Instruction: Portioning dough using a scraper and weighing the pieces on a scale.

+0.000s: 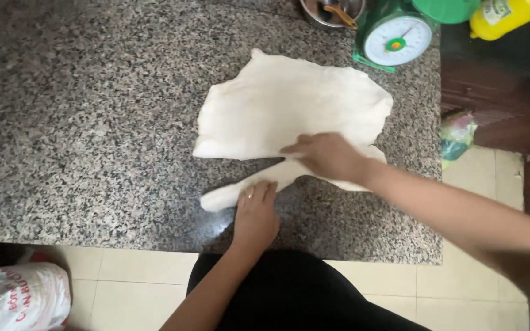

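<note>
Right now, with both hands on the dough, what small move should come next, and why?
Probably roll the strip a bit further toward the wide sheet. The left hand rests on the strip's near end, the right hand presses where it joins the sheet, and most of the dough lies flat on the granite counter.

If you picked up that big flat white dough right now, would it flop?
Probably. The thin white dough sheet lies flat with wavy, uneven edges on the speckled granite counter, so it likely droops and stretches. Its narrow strip under the left hand and right hand might tear.
</note>
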